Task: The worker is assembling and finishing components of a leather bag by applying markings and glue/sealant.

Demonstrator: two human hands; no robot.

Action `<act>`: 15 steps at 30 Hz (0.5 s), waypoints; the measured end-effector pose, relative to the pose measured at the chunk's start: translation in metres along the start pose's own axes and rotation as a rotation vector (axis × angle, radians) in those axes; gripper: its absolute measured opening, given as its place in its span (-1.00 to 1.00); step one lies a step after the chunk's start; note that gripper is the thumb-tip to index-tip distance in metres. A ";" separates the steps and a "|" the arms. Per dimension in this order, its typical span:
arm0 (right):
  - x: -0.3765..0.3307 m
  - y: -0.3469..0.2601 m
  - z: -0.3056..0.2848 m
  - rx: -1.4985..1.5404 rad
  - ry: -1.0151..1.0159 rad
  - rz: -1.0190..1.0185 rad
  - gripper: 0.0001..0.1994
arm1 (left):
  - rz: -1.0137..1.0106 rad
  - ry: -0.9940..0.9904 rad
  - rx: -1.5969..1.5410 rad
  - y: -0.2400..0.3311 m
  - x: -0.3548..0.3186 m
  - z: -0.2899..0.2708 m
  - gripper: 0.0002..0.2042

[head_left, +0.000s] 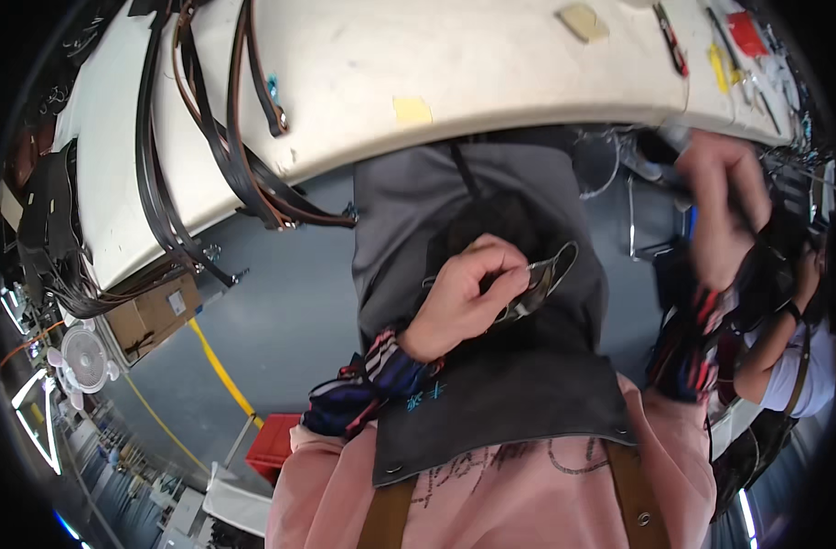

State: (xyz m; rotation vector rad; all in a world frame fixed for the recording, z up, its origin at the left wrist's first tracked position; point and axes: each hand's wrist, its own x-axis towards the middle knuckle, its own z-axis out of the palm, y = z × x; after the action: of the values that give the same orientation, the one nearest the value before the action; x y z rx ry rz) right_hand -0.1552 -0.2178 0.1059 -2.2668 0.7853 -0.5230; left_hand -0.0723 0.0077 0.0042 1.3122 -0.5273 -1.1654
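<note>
My left hand (468, 297) is closed over my lap, thumb and fingers pinching a small dark greenish patterned piece (539, 285) with a thin pale curved edge. What kind of thing it is, I cannot make out; my fingers hide part of it. Beneath it lies the dark grey apron (500, 393) that I wear. My right hand (727, 188) is raised at the right, by the table's front edge, and smeared by motion. A blurred dark object (658, 146) shows beside its fingers; whether the hand holds it is unclear.
Several black and brown leather straps (240, 174) hang over the left of the white table (491, 55). Yellowish pads (412, 110) and tools (724, 59) lie on it. A cardboard box (153, 316), fan (82, 360) and red bin (273, 441) stand left. Another person (784, 357) is close at right.
</note>
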 end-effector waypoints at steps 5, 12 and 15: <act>-0.097 0.031 0.036 0.383 -0.041 0.192 -0.94 | 0.021 -0.022 0.070 -0.013 0.010 0.010 -0.91; -0.116 0.030 0.054 0.320 -0.067 -0.213 -0.90 | -0.068 0.028 0.033 -0.016 0.006 0.031 -0.91; -0.123 0.046 0.050 0.266 -0.039 -0.110 -0.88 | -0.023 0.091 0.079 -0.022 0.010 0.043 -0.93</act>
State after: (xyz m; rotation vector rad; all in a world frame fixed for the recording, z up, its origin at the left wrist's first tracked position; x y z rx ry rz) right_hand -0.2365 -0.1412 0.0207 -2.0741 0.5390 -0.5944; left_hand -0.1122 -0.0177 -0.0081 1.4357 -0.4968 -1.1074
